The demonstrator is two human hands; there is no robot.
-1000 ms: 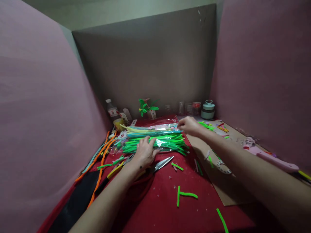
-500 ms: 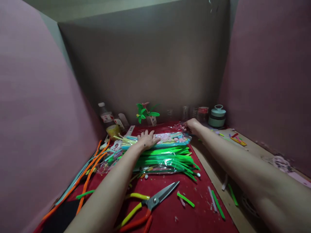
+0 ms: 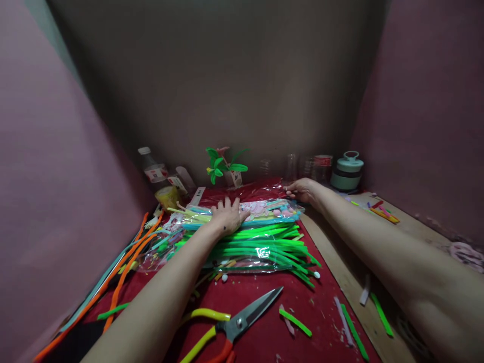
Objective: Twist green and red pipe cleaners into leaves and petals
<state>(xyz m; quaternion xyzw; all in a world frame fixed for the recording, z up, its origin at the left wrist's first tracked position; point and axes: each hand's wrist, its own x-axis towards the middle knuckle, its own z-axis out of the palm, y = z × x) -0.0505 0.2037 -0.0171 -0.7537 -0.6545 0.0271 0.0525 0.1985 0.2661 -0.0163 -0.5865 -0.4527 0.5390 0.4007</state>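
Observation:
My left hand (image 3: pixel 228 217) lies flat with fingers spread on a clear bag of pastel pipe cleaners (image 3: pixel 196 216), yellow and blue. Just in front of it, a bundle of bright green pipe cleaners (image 3: pixel 280 247) sits in clear plastic, its right ends sticking out. At the far right corner of the bags, my right hand (image 3: pixel 302 190) pinches the edge of a clear plastic bag (image 3: pixel 260 190) that lies over the red mat (image 3: pixel 249 348). Shears (image 3: pixel 240 320) with yellow and orange handles rest open on the mat nearer me.
A bottle (image 3: pixel 155 174) and a tape roll (image 3: pixel 167 197) stand at the back left. A green pipe-cleaner plant (image 3: pixel 223 165) and a teal lidded jar (image 3: pixel 347 171) stand along the back. Long orange pipe cleaners (image 3: pixel 126 275) lie left. Cut green pieces (image 3: pixel 353 330) lie scattered right.
The view has tilted down slightly and come a little closer. My left hand stays flat on the bag, and my right hand keeps its pinch at the plastic's edge.

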